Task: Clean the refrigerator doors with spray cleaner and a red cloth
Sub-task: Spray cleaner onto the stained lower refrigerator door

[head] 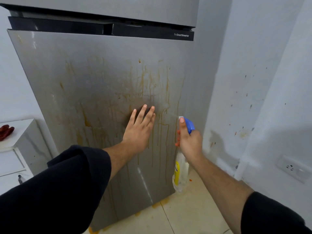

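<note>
1. Brushed grey steel across the lower refrigerator door, streaked with orange-brown runs from mid-height down to its bottom edge.
2. Flat on that door with the left hand, fingers straight and spread, holding nothing; likely bracing the panel against the spraying.
3. Wrapped round the neck of the spray bottle with the right hand, one digit laid along the blue nozzle; bottle upright beside the door's right edge, head turned toward the stains.
4. Far left, on the white table, the red cloth, well apart from both hands; probably kept for the wipe.
5. At right, a spattered wall close by, crowding the spraying arm; lower down, a socket; orange drips on the floor.
</note>
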